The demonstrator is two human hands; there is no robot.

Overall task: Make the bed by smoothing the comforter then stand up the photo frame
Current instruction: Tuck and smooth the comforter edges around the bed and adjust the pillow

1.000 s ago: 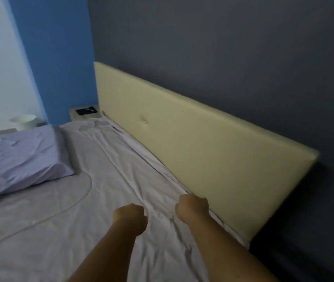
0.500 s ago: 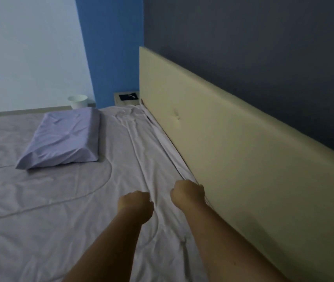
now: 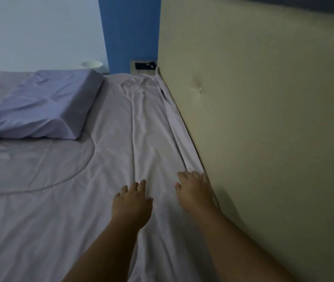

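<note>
While both hands lie flat, each grip spread wide, the comforter (image 3: 121, 139) sits under left hand (image 3: 131, 202) and right hand (image 3: 194, 192).

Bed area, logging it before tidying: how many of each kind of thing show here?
Pillow: 1
Comforter: 1
Headboard: 1
White cup: 1
Dark flat frame on the nightstand: 1
Hands, left and right: 2
Total: 7

Left hand (image 3: 132, 202): bare, no ring, no glove.
Right hand (image 3: 195, 191): bare, no ring, no glove.
Forearms: bare to the frame's lower edge, no sleeve, watch or band.
</note>
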